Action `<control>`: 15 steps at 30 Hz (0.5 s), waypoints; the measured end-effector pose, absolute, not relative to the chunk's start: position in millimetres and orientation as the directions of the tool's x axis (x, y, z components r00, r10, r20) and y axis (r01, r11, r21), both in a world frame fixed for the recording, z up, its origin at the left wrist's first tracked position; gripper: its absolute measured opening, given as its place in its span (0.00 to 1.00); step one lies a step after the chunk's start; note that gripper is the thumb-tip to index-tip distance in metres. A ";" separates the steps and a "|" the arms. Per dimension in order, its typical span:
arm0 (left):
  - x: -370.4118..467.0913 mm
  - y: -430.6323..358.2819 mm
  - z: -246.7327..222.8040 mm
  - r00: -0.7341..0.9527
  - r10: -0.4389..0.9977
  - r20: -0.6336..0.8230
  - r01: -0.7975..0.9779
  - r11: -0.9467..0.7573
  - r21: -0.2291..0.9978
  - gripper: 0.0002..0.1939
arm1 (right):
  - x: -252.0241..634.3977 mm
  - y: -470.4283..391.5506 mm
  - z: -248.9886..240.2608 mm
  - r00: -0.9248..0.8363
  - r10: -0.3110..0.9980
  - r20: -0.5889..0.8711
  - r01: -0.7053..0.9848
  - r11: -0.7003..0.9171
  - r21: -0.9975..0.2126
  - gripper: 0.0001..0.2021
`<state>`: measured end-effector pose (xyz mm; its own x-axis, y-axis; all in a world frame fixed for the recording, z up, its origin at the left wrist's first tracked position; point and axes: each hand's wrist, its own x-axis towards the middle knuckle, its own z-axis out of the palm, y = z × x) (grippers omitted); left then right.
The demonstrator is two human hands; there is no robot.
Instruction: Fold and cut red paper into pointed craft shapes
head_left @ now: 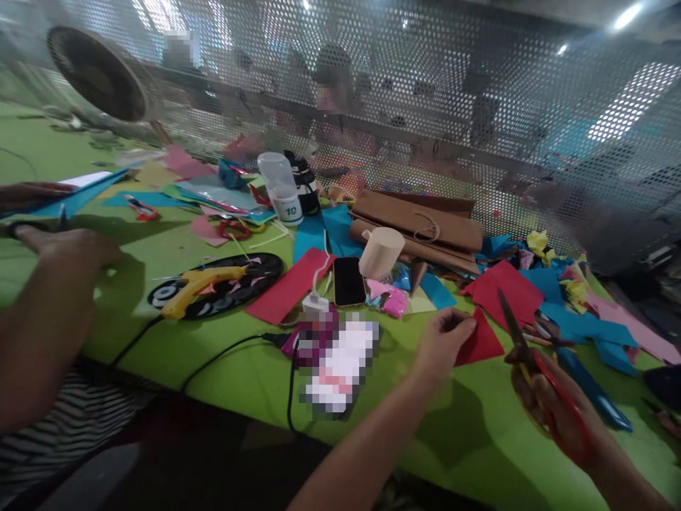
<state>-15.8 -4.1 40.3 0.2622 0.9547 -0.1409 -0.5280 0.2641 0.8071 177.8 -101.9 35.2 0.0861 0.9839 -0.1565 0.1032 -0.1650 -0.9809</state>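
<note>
My left hand (444,341) pinches the left edge of a small red paper piece (483,342) above the green table. To the right of it, my right hand (553,404) is closed round the red handles of a pair of scissors (515,323). The blades point up and to the left, beside the red piece and apart from it. Behind them lies a larger red sheet (504,287). A blue tool or pen-like object (593,389) rests just right of my right hand.
A phone with a lit screen (343,365), a purple power socket (308,344) with cables, a dark phone (350,282) and a beige mug (381,252) stand left of my hands. Another person's arm (53,312) reaches in at left, near a yellow glue gun (199,284).
</note>
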 end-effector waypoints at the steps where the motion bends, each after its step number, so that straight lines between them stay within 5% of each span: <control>1: -15.7 -3.8 40.1 0.250 0.959 -0.136 -0.522 0.252 0.815 0.10 | 181.7 -98.8 36.2 0.074 0.989 -0.132 0.079 -0.137 -0.987 0.23; 7: -13.5 -5.3 37.7 0.255 0.964 -0.072 -0.526 0.201 0.826 0.08 | 181.1 -74.4 47.6 0.093 0.995 0.047 0.117 0.036 -0.992 0.26; 15: -10.6 -9.7 37.3 0.251 0.967 -0.034 -0.463 0.151 0.874 0.05 | 142.1 -55.2 63.6 0.322 0.947 -0.002 0.127 -0.046 -0.991 0.30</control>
<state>-10.6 -9.7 37.3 0.2513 0.9673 -0.0343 -0.4627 0.1512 0.8735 142.1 -55.2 63.6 0.3216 0.9469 -0.0024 0.1272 -0.0457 -0.9908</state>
